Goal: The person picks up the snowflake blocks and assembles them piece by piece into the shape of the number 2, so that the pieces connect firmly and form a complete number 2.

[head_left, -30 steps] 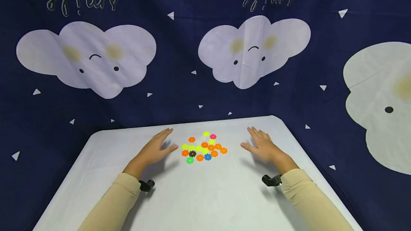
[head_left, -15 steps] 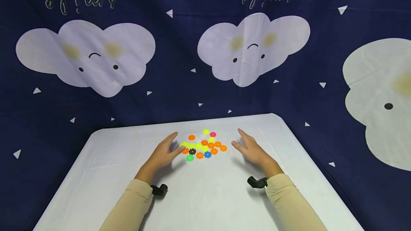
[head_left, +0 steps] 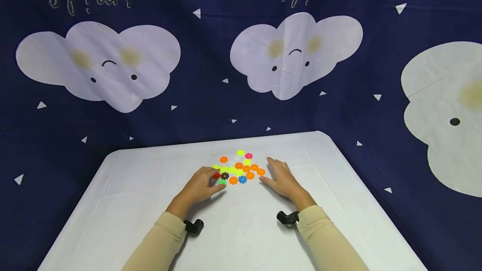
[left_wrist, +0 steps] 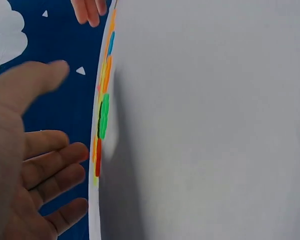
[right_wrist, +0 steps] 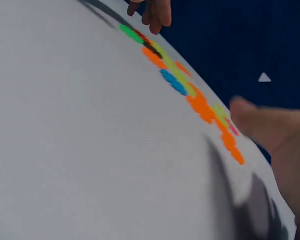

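Small notched plastic discs lie in a loose cluster on the white table, among them a blue disc (head_left: 242,179), a dark brown disc (head_left: 224,175), a pink disc (head_left: 249,156) and several orange and yellow ones. At the cluster's left end is my left hand (head_left: 199,185), fingers relaxed and thumb apart, overlapping the green disc (head_left: 222,182) in the head view. The left wrist view has the green disc (left_wrist: 104,116) beyond its fingers, with nothing held. My right hand (head_left: 281,181) hovers by the rightmost orange disc (head_left: 261,172), fingers extended and holding nothing.
The white tabletop (head_left: 241,229) ends at a far edge close behind the discs. A dark blue curtain (head_left: 211,108) printed with clouds hangs behind it. A black wrist camera (head_left: 194,227) sits on the left wrist, another black camera (head_left: 288,218) on the right.
Both hands have moved inward toward the discs from either side, the left reaching the cluster's left end. The left fingers bend more than before. The discs appear unmoved on the table.
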### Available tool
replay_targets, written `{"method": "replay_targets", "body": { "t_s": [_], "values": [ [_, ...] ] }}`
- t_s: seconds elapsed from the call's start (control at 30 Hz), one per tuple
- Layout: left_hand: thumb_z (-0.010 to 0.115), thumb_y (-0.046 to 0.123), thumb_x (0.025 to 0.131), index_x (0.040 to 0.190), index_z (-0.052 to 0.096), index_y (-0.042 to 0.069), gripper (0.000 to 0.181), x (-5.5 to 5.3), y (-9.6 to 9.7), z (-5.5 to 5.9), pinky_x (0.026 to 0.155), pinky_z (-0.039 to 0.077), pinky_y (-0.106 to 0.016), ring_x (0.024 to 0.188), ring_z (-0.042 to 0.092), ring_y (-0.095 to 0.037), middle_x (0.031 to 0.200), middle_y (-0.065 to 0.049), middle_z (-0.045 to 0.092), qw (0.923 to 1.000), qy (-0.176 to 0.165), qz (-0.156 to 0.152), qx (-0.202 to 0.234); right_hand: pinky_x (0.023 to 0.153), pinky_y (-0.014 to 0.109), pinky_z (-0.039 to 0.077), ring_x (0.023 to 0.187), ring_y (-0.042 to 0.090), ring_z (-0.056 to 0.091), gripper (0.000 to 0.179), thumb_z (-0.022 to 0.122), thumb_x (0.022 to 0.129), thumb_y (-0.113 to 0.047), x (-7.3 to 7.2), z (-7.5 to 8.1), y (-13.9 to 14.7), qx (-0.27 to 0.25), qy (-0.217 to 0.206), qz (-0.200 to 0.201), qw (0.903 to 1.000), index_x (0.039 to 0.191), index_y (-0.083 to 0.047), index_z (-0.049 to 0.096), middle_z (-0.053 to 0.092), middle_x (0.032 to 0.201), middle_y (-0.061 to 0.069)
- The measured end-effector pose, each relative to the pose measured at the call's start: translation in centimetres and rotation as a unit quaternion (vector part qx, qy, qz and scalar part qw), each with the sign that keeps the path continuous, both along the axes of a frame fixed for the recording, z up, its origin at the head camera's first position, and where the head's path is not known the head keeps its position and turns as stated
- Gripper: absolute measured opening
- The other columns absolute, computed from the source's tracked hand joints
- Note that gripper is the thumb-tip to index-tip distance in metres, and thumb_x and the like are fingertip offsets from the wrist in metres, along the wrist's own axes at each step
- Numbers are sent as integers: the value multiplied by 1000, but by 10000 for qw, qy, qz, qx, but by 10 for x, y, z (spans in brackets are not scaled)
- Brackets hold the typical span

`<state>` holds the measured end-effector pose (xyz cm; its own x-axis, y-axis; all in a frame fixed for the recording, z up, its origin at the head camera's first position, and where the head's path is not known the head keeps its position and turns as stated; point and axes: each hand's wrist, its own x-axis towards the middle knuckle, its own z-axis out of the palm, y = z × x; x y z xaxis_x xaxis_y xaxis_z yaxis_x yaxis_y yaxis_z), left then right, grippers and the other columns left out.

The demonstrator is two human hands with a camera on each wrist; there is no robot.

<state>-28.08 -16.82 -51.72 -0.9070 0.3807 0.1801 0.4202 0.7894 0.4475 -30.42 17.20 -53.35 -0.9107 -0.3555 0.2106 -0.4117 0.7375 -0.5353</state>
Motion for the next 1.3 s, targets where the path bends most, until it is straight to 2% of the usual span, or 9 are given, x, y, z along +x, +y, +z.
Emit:
{"method": "replay_targets", "body": {
  "t_s": [0.13, 0.37, 0.6, 0.8, 1.03, 1.2, 1.3],
  "values": [
    [86, 43, 89, 128, 73, 3, 58, -1, 3, -4, 110, 46, -47, 122, 57, -28, 122, -7, 69, 9999, 91, -70, -38, 125, 56, 17, 145, 42, 40, 70, 76, 99, -24, -3, -4, -9, -119, 243, -127, 9996, 153, 8, 45, 48, 154, 26],
    [94, 33, 82, 112, 78, 8, 42, -2, 2, -7, 98, 52, -42, 107, 57, -21, 104, 3, 65, 9995, -143, -64, 261, 124, 51, 26, 138, 39, 51, 52, 78, 98, -19, -5, -13, -18, -300, 376, -416, 9980, 140, 5, 62, 60, 142, 23],
    [94, 23, 83, 111, 80, 8, 35, -6, 1, -8, 88, 55, -38, 97, 59, -16, 101, 4, 69, 9985, -178, -141, 489, 120, 49, 36, 128, 38, 61, 33, 79, 95, -6, -10, -17, -21, -556, 723, -378, 9951, 127, 1, 72, 70, 129, 19],
    [93, 19, 83, 109, 81, 9, 30, -8, 1, -10, 83, 56, -35, 91, 60, -12, 97, 6, 70, 9978, -200, -89, 633, 107, 48, 50, 118, 32, 65, 30, 79, 94, -3, -12, -17, -24, -714, 648, -354, 9947, 123, -1, 75, 73, 122, 15],
    [92, 18, 85, 108, 82, 10, 26, -8, 6, -11, 83, 56, -35, 91, 61, -11, 97, 7, 70, 9971, -211, -24, 726, 107, 48, 50, 118, 33, 64, 31, 79, 92, 2, -10, -15, -24, -899, 602, -355, 9935, 122, 0, 75, 72, 121, 14],
    [91, 13, 85, 106, 81, 10, 23, -7, 8, -10, 82, 57, -34, 91, 63, -12, 98, 6, 72, 9965, -204, 29, 811, 103, 45, 53, 110, 28, 66, 32, 82, 89, 3, -7, -14, -24, -1054, 642, -364, 9917, 120, 0, 75, 71, 118, 11],
    [91, 7, 84, 107, 80, 10, 25, -6, 9, -9, 82, 58, -34, 92, 63, -13, 102, 4, 71, 9949, -272, 7, 969, 96, 42, 56, 101, 25, 66, 30, 83, 88, 5, -4, -13, -25, -1107, 670, -388, 9908, 116, 0, 76, 70, 115, 9]
  ]
}}
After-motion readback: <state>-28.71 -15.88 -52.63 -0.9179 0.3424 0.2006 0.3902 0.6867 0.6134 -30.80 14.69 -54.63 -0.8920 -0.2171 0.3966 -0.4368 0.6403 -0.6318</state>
